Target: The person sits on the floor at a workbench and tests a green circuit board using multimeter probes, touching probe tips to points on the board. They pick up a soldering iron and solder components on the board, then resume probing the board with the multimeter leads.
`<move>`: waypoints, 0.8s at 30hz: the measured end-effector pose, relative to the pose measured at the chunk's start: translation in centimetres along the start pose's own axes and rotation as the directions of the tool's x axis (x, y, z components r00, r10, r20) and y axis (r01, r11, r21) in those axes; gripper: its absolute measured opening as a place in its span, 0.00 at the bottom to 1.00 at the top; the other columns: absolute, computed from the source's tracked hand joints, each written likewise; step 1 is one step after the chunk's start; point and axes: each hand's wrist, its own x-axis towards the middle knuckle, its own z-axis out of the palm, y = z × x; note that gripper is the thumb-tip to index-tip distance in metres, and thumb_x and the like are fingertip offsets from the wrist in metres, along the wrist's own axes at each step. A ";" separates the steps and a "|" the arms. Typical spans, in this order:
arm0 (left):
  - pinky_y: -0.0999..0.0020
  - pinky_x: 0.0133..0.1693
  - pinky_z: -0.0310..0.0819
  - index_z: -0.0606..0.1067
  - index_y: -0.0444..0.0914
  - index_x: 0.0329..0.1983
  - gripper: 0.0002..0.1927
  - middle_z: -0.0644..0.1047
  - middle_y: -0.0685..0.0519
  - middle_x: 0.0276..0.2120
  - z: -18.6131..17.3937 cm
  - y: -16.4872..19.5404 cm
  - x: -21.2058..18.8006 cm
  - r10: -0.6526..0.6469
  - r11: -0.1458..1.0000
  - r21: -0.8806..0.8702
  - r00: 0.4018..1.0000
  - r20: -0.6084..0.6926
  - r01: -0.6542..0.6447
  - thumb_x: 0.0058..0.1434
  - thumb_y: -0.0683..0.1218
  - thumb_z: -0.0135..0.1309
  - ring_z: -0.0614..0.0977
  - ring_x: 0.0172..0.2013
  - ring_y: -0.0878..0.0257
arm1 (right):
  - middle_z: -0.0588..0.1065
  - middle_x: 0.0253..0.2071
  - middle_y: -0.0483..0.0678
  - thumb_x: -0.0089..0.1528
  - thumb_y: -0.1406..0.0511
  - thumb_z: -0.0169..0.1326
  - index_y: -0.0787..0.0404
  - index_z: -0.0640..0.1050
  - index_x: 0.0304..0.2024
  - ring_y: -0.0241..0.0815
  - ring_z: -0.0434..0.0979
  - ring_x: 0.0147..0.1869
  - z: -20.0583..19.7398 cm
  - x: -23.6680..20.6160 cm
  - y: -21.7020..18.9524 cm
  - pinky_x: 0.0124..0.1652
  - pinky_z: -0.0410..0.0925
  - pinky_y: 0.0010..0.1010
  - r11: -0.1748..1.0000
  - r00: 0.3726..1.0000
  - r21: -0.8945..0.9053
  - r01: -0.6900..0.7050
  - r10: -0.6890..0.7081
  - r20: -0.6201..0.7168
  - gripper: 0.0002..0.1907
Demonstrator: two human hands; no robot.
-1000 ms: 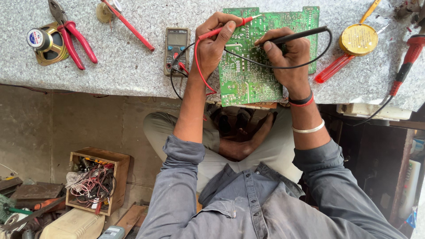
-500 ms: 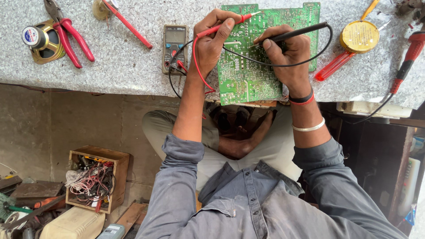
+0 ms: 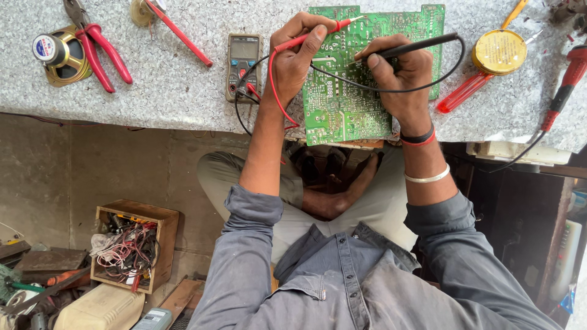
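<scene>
Head view: seen from above, a seated person works at a speckled grey stone bench (image 3: 183, 79).
Left hand (image 3: 298, 52): fingers pinched around a slim red test probe (image 3: 312, 35), its tip resting on the upper edge of the board.
Right hand (image 3: 400, 70): fingers closed pen-style around a slim black test probe (image 3: 416, 46), its tip pressed onto the solder side of the board.
Board: a green rectangular printed circuit board (image 3: 348, 110) lies flat on the bench, its near edge overhanging the bench rim above the person's lap.
Meter: a small grey handheld multimeter (image 3: 243, 58) lies just left of the board; red and black leads loop from it to the probes.
Left of meter: red-handled pliers (image 3: 98, 46), a round brass-coloured loudspeaker (image 3: 58, 55) and a red-handled tool (image 3: 180, 33).
Right of board: a round yellow tin (image 3: 500, 52), a red translucent screwdriver handle (image 3: 465, 93) and a red-handled soldering iron (image 3: 565, 79).
Floor, lower left: an open wooden box of tangled wires (image 3: 131, 250).
</scene>
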 end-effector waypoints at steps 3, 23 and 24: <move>0.68 0.53 0.78 0.79 0.36 0.50 0.12 0.83 0.52 0.45 0.0 -0.1 0.0 0.043 0.999 -0.023 0.999 0.012 -0.043 0.77 0.50 0.52 0.83 0.48 0.66 | 0.81 0.39 0.49 0.73 0.63 0.58 0.66 0.81 0.47 0.32 0.75 0.36 -0.1 -0.1 -0.2 0.35 0.67 0.24 1.000 1.000 -0.004 -0.008 0.008 0.015 0.10; 0.71 0.49 0.75 0.80 0.35 0.50 0.13 0.83 0.53 0.43 0.0 0.3 0.0 -0.011 1.000 0.016 1.000 -0.005 0.011 0.76 0.49 0.53 0.81 0.45 0.68 | 0.81 0.42 0.49 0.74 0.66 0.56 0.66 0.79 0.48 0.33 0.79 0.41 -0.1 -0.1 -0.5 0.39 0.71 0.24 1.000 1.000 0.027 -0.003 0.003 -0.009 0.07; 0.71 0.48 0.74 0.80 0.35 0.50 0.13 0.82 0.53 0.42 0.0 0.3 -0.1 -0.033 0.999 0.020 0.999 -0.013 0.033 0.76 0.49 0.53 0.80 0.44 0.68 | 0.81 0.41 0.50 0.74 0.66 0.56 0.67 0.80 0.48 0.33 0.78 0.40 -0.1 -0.1 -0.5 0.39 0.71 0.24 1.000 1.000 0.016 0.007 -0.007 0.007 0.08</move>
